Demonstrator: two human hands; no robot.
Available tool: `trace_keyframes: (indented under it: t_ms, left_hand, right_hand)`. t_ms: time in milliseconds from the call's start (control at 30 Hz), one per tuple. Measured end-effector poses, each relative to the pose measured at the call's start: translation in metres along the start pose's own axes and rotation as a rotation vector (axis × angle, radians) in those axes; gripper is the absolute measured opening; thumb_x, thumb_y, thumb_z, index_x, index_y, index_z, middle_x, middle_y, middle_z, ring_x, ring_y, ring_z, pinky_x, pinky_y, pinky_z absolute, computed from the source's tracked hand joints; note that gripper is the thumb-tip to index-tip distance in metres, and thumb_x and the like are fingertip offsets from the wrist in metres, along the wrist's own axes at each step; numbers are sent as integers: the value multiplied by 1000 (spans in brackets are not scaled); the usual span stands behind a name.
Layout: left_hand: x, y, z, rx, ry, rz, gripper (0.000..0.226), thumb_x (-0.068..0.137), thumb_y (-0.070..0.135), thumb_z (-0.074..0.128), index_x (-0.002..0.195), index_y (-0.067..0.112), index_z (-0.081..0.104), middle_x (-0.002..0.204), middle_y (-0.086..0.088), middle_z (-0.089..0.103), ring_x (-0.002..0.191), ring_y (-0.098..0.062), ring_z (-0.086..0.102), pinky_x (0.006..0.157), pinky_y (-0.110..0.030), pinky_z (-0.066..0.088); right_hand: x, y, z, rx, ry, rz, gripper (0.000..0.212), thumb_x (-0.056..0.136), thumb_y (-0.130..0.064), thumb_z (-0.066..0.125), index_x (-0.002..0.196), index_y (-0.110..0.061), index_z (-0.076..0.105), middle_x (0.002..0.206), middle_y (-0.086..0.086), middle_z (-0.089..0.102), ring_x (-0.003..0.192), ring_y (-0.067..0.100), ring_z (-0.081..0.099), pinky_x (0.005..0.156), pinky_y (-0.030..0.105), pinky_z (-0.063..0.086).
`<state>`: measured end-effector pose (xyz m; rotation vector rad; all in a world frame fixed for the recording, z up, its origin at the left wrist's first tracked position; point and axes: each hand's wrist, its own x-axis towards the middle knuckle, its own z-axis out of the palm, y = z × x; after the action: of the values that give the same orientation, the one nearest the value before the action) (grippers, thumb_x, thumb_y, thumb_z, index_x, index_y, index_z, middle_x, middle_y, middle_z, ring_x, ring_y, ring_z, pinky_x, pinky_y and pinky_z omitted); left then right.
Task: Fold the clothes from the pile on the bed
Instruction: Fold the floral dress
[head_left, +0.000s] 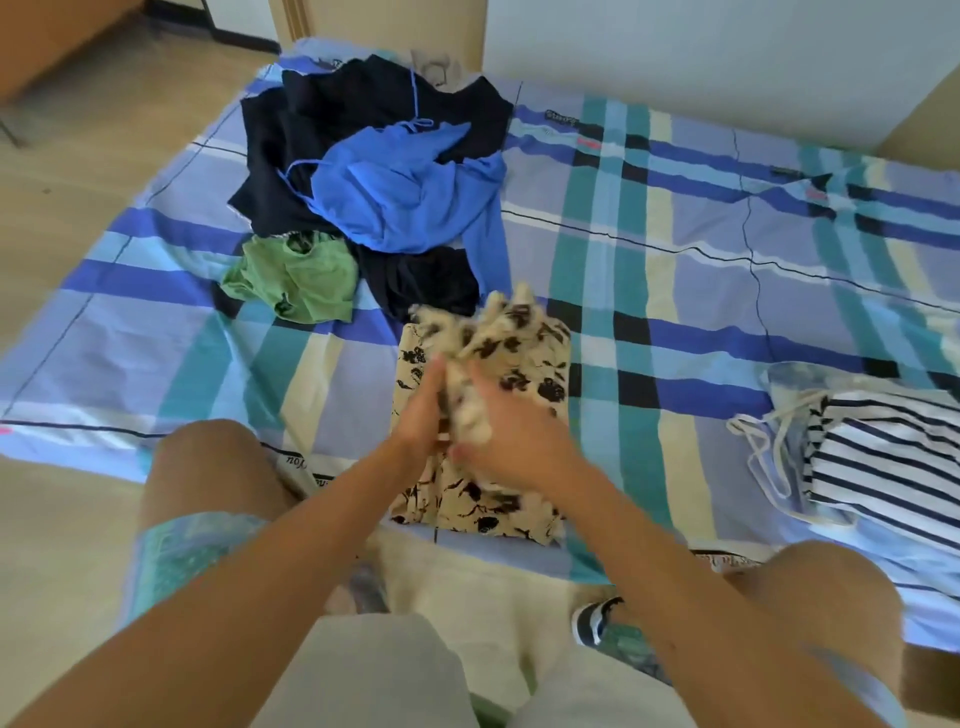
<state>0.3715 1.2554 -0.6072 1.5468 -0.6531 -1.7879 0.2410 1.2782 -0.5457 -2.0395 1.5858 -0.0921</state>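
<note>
The big bed (675, 291) has a sheet with blue, green and cream squares. The pile (363, 156) sits on the far left of the bed. It has dark clothes, with a bright blue top (405, 197) lying on them. A green top (301, 280) lies all crumpled at the near left edge of the pile.

The flowery cloth (483, 504) is cream with black flowers. It lies in the near middle of the bed, just near of the pile. It is a long shape, and its long way runs from near to far. The near end lies flat by the edge of the bed. The far end is bunched up, lifted and blurry.

A folded stripy top (893, 467) lies on the right, well apart from the pile. White strings (769, 447) lie beside it on its left.

Both hands are over the middle of the flowery cloth, close together, with bunched cloth between them. The left hand (421, 410) has straight fingers that point to the far side and press on the cloth. The right hand (514, 436) is blurry and cloth hides its fingers, so I cannot tell if it grips
</note>
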Motion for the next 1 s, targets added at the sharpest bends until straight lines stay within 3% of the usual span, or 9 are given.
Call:
trace_keyframes:
  t_ms: [67, 133, 233, 367, 500, 633, 733, 900, 1000]
  left_hand:
    - [12, -10, -23, 74, 96, -83, 104, 59, 92, 54, 135, 23, 58, 129, -6, 65, 118, -28, 61, 103, -50, 47]
    - [31, -30, -43, 218, 223, -104, 122, 45, 89, 67, 143, 18, 48, 138, -7, 58, 122, -32, 58, 101, -53, 49]
    - [35, -41, -47, 464, 339, -63, 100, 53, 68, 82, 132, 12, 54, 127, -9, 62, 114, -32, 60, 95, -49, 54]
    - [30, -48, -31, 787, 490, -81, 104, 70, 53, 82, 145, 8, 25, 142, -17, 31, 135, -38, 29, 105, -52, 37]
    - [40, -57, -32, 544, 341, -105, 104, 71, 35, 86, 147, 5, 20, 140, -19, 44, 126, -38, 48, 104, -50, 46]
    - [37, -57, -39, 449, 224, -125, 89, 65, 36, 87, 136, 13, 38, 128, -9, 57, 111, -29, 58, 100, -47, 50]
    - [39, -58, -42, 398, 198, -135, 87, 66, 38, 86, 134, 12, 39, 127, -9, 56, 112, -29, 57, 99, -46, 49]
    - [49, -60, -55, 246, 93, -222, 113, 39, 53, 92, 133, 13, 44, 124, -13, 64, 109, -33, 66, 91, -55, 55]
    - [40, -56, -52, 151, 14, -297, 97, 54, 45, 93, 135, 12, 50, 114, -16, 72, 99, -38, 71, 82, -59, 56]
  right_hand:
    - [0, -1, 24, 167, -201, 14, 93, 88, -48, 65, 155, -40, 2, 126, 3, 64, 104, 25, 66, 84, 38, 54]
    - [-5, 10, 42, 221, -253, 40, 81, 94, -46, 61, 157, -32, 12, 143, 4, 53, 121, 24, 57, 99, 40, 48]
    - [-14, 37, 56, 335, 4, 126, 67, 95, -39, 62, 153, -24, 33, 150, 0, 44, 134, 17, 44, 109, 36, 39]
    - [-14, 88, 55, 499, 230, 399, 69, 93, -35, 66, 151, -21, 32, 150, 6, 36, 137, 23, 39, 112, 40, 34]
    - [-12, 115, 55, 917, 58, 634, 94, 87, -49, 70, 157, -22, 14, 156, 7, 33, 139, 27, 39, 115, 43, 33]
    - [-10, 113, 72, 1092, 34, 573, 135, 49, -79, 78, 157, -35, 11, 164, 3, 20, 147, 27, 29, 118, 56, 28]
    - [-6, 107, 78, 1103, 73, 541, 128, 54, -64, 87, 156, -36, 14, 164, -1, 21, 147, 25, 26, 118, 55, 24]
    - [1, 107, 72, 1144, 78, 505, 101, 76, -32, 83, 155, -31, 20, 153, -6, 34, 143, 25, 30, 116, 53, 22]
    - [2, 108, 67, 1170, 67, 495, 96, 75, -30, 83, 153, -31, 26, 152, -3, 39, 141, 27, 34, 115, 55, 22]
